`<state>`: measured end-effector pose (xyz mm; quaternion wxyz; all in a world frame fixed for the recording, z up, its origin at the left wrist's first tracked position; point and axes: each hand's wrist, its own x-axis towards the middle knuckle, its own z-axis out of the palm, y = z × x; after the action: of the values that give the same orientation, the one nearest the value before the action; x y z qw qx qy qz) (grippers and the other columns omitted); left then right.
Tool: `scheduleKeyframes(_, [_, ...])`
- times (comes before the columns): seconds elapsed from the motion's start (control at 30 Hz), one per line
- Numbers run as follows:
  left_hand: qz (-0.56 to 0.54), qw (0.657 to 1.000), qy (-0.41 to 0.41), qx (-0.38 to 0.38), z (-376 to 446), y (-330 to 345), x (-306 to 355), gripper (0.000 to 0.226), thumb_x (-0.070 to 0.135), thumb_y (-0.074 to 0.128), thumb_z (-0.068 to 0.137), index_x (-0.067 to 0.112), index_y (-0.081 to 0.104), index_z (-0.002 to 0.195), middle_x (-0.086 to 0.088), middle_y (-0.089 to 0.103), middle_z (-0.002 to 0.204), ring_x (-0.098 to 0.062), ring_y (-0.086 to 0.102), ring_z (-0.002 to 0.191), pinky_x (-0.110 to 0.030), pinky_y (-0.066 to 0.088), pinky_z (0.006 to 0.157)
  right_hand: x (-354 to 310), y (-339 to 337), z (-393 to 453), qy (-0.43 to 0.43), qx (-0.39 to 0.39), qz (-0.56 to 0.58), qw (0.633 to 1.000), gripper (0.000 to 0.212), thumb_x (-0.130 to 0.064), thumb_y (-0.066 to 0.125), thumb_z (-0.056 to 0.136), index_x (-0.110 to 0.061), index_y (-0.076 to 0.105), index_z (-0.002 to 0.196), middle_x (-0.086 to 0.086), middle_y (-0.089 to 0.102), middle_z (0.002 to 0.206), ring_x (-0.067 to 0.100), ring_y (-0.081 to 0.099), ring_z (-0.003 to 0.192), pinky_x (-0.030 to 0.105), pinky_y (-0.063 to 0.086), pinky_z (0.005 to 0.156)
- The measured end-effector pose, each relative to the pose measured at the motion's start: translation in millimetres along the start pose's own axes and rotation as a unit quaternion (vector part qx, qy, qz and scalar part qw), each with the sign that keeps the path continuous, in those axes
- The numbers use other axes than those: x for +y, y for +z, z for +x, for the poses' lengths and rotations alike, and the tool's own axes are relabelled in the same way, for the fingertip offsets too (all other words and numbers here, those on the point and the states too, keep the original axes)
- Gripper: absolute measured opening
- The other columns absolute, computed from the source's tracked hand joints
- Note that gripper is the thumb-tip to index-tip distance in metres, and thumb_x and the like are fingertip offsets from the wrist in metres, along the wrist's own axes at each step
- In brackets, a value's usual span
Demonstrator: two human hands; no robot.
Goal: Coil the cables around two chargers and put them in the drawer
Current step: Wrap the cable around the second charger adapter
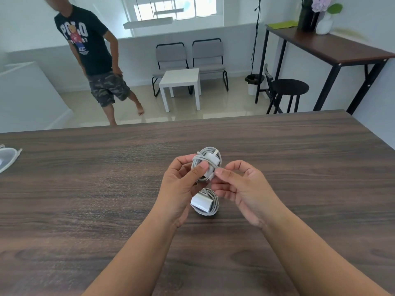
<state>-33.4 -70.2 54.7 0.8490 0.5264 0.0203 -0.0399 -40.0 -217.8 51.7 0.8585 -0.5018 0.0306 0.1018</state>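
Over the dark wood table [85,189], we are holding one coiled charger [207,162] between both hands, left hand [181,182] gripping its side, right hand [239,189] pinching its cable end, while the second coiled charger [205,202] is lying just below them.

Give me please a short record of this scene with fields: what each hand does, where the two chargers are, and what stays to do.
left hand: holds the upper charger, thumb on its coil
right hand: pinches the cable end at the upper charger's side
upper charger: white, cable wound around it, held above the table
lower charger: white, cable coiled around it, lies on the wooden table below the hands
drawer: not in view
left to do: finish the upper coil, then put both chargers away
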Motion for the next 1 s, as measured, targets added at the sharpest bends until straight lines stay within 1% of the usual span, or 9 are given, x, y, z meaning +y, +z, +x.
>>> scheduleKeyframes(0.07, [0.005,1.0,0.004,-0.004,0.8,-1.6,0.0,0.031,0.013,0.072,0.071,0.01,0.062,0.1,-0.011,0.072,0.093,-0.02,0.07,0.077,-0.029,0.058,0.065,-3.0,-1.4,-0.2,0.029,-0.012,0.035,0.999,0.029,-0.005,0.074,0.069,-0.013,0.052,0.086,0.018,0.071,0.075,0.022,0.066,0.061,0.025,0.056,0.055])
scheduleKeyframes(0.17, [0.009,1.0,0.008,-0.009,1.0,-2.1,0.3,0.031,0.012,0.072,0.071,0.01,0.061,0.101,-0.01,0.072,0.092,-0.02,0.07,0.077,-0.029,0.059,0.065,-4.1,-1.0,-0.8,0.04,-0.006,0.059,0.997,0.032,0.001,0.072,0.07,-0.015,0.049,0.087,0.015,0.07,0.071,0.021,0.065,0.06,0.024,0.056,0.054])
scheduleKeyframes(0.27, [0.01,1.0,0.013,-0.012,1.7,-1.3,0.1,0.034,0.012,0.072,0.071,0.01,0.06,0.102,-0.011,0.071,0.094,-0.022,0.07,0.08,-0.031,0.059,0.069,-3.0,1.1,-0.8,0.042,0.008,0.071,0.997,0.036,0.007,0.067,0.078,-0.017,0.042,0.089,0.012,0.068,0.068,0.018,0.061,0.058,0.023,0.052,0.053])
scheduleKeyframes(0.37, [0.013,1.0,0.016,-0.008,2.2,0.3,0.5,0.037,0.013,0.073,0.07,0.009,0.06,0.104,-0.013,0.069,0.098,-0.024,0.068,0.084,-0.032,0.059,0.072,-1.8,3.4,0.4,0.044,0.024,0.061,0.997,0.039,0.01,0.063,0.08,-0.018,0.039,0.093,0.009,0.064,0.066,0.016,0.055,0.057,0.025,0.045,0.056])
scheduleKeyframes(0.5, [-0.007,0.999,0.031,0.013,-0.7,5.1,-2.2,0.036,0.013,0.074,0.067,0.008,0.062,0.102,-0.013,0.07,0.095,-0.022,0.069,0.079,-0.03,0.059,0.066,-2.8,5.6,1.4,0.051,0.033,0.055,0.997,0.041,0.012,0.059,0.08,-0.016,0.038,0.101,0.006,0.06,0.063,0.015,0.051,0.057,0.026,0.041,0.058])
scheduleKeyframes(0.67, [-0.055,0.995,0.062,0.06,-4.5,13.3,-9.5,0.044,0.012,0.075,0.066,0.003,0.06,0.107,-0.017,0.066,0.102,-0.023,0.069,0.079,-0.034,0.059,0.068,-2.1,8.6,0.0,0.064,0.029,0.06,0.996,0.044,0.013,0.06,0.08,-0.016,0.037,0.105,0.007,0.06,0.066,0.015,0.05,0.057,0.025,0.042,0.057])
scheduleKeyframes(0.8, [-0.063,0.992,0.085,0.069,-6.1,18.8,-13.0,0.038,0.012,0.075,0.065,0.009,0.062,0.101,-0.009,0.069,0.095,-0.018,0.07,0.075,-0.032,0.059,0.066,1.3,11.6,-1.2,0.072,0.028,0.062,0.995,0.044,0.017,0.057,0.079,-0.014,0.04,0.104,0.008,0.059,0.069,0.016,0.05,0.056,0.026,0.043,0.056])
scheduleKeyframes(0.87, [-0.062,0.991,0.089,0.075,-4.0,20.4,-10.1,0.037,0.011,0.074,0.064,0.01,0.062,0.099,-0.007,0.069,0.091,-0.016,0.069,0.073,-0.029,0.058,0.064,6.9,15.2,-3.6,0.074,0.027,0.051,0.996,0.042,0.018,0.056,0.078,-0.013,0.042,0.103,0.007,0.059,0.065,0.016,0.05,0.056,0.026,0.043,0.056])
scheduleKeyframes(1.0, [-0.079,0.991,0.094,0.055,0.2,16.2,-1.4,0.03,0.011,0.072,0.068,0.01,0.061,0.096,-0.004,0.069,0.09,-0.015,0.068,0.077,-0.027,0.058,0.067,-1.6,3.2,-5.0,0.04,0.064,0.046,0.996,0.029,0.007,0.051,0.085,-0.01,0.046,0.108,0.011,0.058,0.066,0.018,0.051,0.058,0.029,0.041,0.059])
